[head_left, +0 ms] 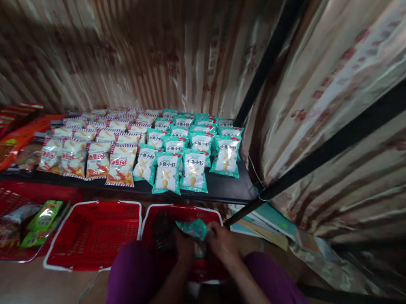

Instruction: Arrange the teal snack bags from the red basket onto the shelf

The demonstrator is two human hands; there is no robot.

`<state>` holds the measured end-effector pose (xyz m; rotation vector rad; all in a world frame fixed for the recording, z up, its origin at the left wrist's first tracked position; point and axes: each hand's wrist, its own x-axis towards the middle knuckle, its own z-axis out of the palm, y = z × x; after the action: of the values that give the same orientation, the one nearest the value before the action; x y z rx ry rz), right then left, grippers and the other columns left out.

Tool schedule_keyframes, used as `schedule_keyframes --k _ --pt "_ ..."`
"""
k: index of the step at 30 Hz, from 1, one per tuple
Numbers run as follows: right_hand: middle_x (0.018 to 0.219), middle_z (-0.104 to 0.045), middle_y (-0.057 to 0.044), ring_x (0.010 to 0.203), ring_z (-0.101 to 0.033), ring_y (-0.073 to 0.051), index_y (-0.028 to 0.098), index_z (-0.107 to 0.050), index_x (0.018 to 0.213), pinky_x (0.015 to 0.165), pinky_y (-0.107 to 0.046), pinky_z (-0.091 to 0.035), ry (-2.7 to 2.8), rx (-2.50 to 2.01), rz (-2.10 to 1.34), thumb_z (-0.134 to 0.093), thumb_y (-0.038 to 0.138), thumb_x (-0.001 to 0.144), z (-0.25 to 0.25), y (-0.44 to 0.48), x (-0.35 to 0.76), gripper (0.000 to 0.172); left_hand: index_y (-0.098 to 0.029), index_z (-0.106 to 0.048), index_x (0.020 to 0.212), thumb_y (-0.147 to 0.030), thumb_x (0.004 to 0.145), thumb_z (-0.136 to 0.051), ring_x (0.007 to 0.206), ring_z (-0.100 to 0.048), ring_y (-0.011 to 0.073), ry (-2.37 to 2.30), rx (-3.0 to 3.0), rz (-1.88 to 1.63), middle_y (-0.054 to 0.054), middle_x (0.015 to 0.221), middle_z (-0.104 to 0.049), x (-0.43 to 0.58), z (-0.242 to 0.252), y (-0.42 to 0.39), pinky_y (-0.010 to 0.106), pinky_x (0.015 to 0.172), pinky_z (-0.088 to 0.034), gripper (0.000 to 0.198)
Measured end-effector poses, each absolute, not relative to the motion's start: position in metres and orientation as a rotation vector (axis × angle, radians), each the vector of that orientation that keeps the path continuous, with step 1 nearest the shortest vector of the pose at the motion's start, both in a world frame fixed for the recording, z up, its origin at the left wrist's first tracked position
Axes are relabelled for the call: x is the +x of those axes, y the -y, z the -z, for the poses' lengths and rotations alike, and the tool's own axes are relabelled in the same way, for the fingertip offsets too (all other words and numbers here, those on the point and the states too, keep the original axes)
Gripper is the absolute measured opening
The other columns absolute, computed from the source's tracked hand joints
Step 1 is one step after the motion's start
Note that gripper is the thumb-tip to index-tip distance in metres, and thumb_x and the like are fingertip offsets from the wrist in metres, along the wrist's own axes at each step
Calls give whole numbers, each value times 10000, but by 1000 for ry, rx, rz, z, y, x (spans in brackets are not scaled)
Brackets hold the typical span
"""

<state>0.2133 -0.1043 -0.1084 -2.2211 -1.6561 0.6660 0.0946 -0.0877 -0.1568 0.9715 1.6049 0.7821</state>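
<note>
A teal and white snack bag (pixel 196 229) is held up over the red basket (pixel 210 214) between my knees. My right hand (pixel 222 242) pinches the bag's right edge. On the bag's other side, my left hand (pixel 183 247) is closed against it, its fingers partly lost in shadow. Below the raised bag, another pale and teal piece of packaging shows in the basket. Dark packages (pixel 163 232) lie at the basket's left, too dim to make out. Beyond the basket, rows of matching teal snack bags (pixel 195 170) stand on a black shelf (pixel 229 189).
White and red snack bags (pixel 121 162) fill the shelf's middle, with orange and red packets (pixel 9 146) farther left. Two more red baskets, one white-rimmed (pixel 97 264) and one holding packets (pixel 43 217), sit on the floor. Black metal bars (pixel 327 145) slant along the right.
</note>
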Motion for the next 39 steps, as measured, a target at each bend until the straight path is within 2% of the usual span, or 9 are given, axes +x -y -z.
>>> schedule_keyframes --k 2,5,7,10,15,21,29,33,39 --pt "884 -691 -44 879 -636 -206 225 -630 897 784 -292 -440 1676 -2125 -631 -386 285 857 78 115 223 255 -125 -500 1204 -73 801 -482 1143 -558 225 -1566 921 -885 146 1208 -608 89 135 97 353 961 -433 406" --pt "874 -673 -42 830 -623 -206 212 -612 889 764 -303 -445 1609 -1935 -582 -361 421 856 32 131 235 328 -143 -549 1146 -101 778 -480 1056 -613 205 -1421 905 -986 102 1136 -662 76 96 118 328 918 -469 377" --pt "809 -657 -28 784 -601 -203 205 -611 844 737 -304 -442 1521 -1787 -566 -417 476 815 3 138 239 334 -144 -546 1164 -163 794 -476 1055 -613 198 -1324 899 -1075 97 1149 -657 67 68 135 317 911 -473 377" --pt "669 -597 3 651 -532 -166 190 -615 750 627 -272 -419 1431 -1664 -651 -494 528 760 -35 144 240 359 -121 -548 1173 -311 780 -566 1047 -608 220 -1078 776 -1227 129 1138 -649 55 30 158 326 900 -469 437" --pt "607 -554 24 585 -472 -130 189 -623 674 558 -245 -375 1330 -1549 -753 -613 541 661 -78 153 239 353 -134 -590 1049 -472 663 -715 912 -644 208 -946 583 -1229 117 1035 -674 50 -17 183 296 779 -490 528" --pt "574 -538 41 550 -455 -110 201 -623 638 538 -233 -359 1262 -1467 -849 -688 527 609 -105 162 243 333 -158 -617 820 -475 609 -767 716 -621 133 -817 542 -1274 29 818 -676 51 -52 199 226 655 -461 410" --pt "559 -551 42 535 -448 -104 194 -656 649 527 -234 -350 1296 -1431 -840 -700 534 589 -121 161 238 348 -153 -596 750 -419 620 -773 582 -571 88 -890 688 -1261 2 686 -648 44 -60 213 195 577 -434 345" --pt "506 -512 56 496 -404 -87 185 -659 622 492 -225 -305 1258 -1425 -816 -702 488 585 -123 158 236 309 -141 -619 793 -447 617 -772 569 -592 100 -916 723 -1231 22 716 -672 42 -57 219 209 560 -465 385" --pt "498 -510 60 485 -396 -84 177 -659 618 485 -228 -286 1287 -1423 -786 -680 431 621 -124 155 233 255 -144 -639 810 -418 590 -800 684 -652 154 -821 646 -1199 42 789 -696 44 -61 231 280 657 -538 386"
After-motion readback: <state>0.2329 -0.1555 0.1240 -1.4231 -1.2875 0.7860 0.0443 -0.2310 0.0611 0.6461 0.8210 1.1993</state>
